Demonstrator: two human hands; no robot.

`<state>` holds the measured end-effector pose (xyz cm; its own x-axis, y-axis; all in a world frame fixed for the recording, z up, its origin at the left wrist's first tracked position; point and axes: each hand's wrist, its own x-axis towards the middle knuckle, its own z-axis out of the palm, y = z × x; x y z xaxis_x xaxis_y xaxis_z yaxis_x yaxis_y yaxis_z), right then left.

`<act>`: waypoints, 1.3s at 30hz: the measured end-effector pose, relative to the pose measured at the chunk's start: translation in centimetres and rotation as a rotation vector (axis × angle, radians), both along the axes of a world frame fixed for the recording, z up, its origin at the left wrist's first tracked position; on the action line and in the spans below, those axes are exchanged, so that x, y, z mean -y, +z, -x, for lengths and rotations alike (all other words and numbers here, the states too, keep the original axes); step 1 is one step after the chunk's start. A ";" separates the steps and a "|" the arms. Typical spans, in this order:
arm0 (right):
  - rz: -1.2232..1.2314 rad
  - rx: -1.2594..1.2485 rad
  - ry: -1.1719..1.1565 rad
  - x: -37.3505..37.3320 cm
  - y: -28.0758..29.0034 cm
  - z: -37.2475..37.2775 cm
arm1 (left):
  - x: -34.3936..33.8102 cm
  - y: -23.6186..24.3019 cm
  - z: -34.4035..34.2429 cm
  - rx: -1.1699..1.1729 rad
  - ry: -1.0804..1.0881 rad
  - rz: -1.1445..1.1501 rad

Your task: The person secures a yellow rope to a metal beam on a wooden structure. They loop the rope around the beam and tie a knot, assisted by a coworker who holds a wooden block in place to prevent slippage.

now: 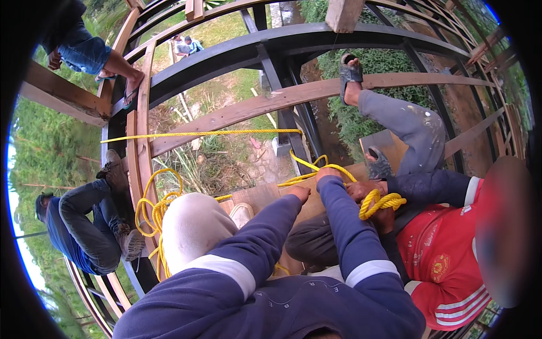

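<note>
My right hand (327, 173) is closed at the yellow rope (254, 132), where a loop rises beside the black beam; its fingertips are mostly hidden. Just left of it, my left hand (301, 193) makes a fist over the boards, and whatever it may hold does not show. A co-worker in a red shirt sits close on my right. That person's hands (359, 190) grip a knotted yellow bundle (379, 204) beside my right forearm. More rope lies in loose loops (153, 217) left of my knee. One stretch runs taut from the beam toward the left.
Black metal beams (226, 53) and wooden planks (271, 103) frame wide gaps, with ground and a stream far below. Wooden boards (259, 198) lie under me. One person (84, 226) sits on the left edge; another's legs (90, 53) stand at upper left. People sit below.
</note>
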<state>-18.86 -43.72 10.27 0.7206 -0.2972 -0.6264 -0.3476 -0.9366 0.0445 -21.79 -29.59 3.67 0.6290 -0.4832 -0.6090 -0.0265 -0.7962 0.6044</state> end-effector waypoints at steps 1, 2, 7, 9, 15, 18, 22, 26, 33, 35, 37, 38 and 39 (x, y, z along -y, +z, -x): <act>0.011 -0.027 0.021 1.5 -0.2 0.5 | 1.5 1.6 -0.5 -0.128 0.088 0.009; 0.005 -0.059 0.048 1.6 -0.4 1.6 | 1.6 2.9 0.0 -0.261 0.183 -0.002; 0.070 -0.028 0.018 0.6 0.7 1.0 | -0.5 0.4 -1.6 -0.078 0.101 0.056; 0.026 -0.027 -0.003 0.6 0.7 0.9 | -1.2 -0.8 -0.8 -0.032 0.072 0.019; -0.007 -0.013 0.038 -1.6 -1.7 0.0 | -1.0 -4.6 -1.6 0.015 0.120 -0.079; 0.003 -0.050 0.034 -3.0 -0.1 0.3 | 0.0 -4.7 -1.1 0.047 0.096 -0.058; -0.008 -0.099 0.070 -3.5 1.8 -0.6 | 0.1 -2.4 -2.0 -0.015 0.205 -0.001; -0.009 -0.013 0.020 -2.1 -1.3 -1.1 | -0.9 0.3 -2.4 -0.117 0.278 -0.035; 0.081 -0.082 0.071 -3.6 0.2 -1.3 | -2.0 3.2 -2.3 -0.179 0.395 -0.073; 0.072 -0.147 0.135 -3.6 0.5 -1.7 | -2.1 2.4 -2.4 -0.173 0.334 -0.035; 0.075 -0.154 0.101 -1.8 -1.0 -1.5 | -1.5 2.1 -1.9 -0.171 0.359 -0.021; 0.076 -0.132 0.079 -1.9 -1.3 -1.5 | -1.5 1.6 -1.6 -0.167 0.382 -0.020; 0.076 -0.110 0.056 -1.9 -1.5 -1.5 | -1.8 0.9 -1.9 -0.166 0.363 -0.053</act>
<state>-17.34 -41.79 8.76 0.6658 -0.3082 -0.6795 -0.2844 -0.9468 0.1509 -19.85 -27.80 4.60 0.6442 -0.2129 -0.7346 0.3564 -0.7663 0.5346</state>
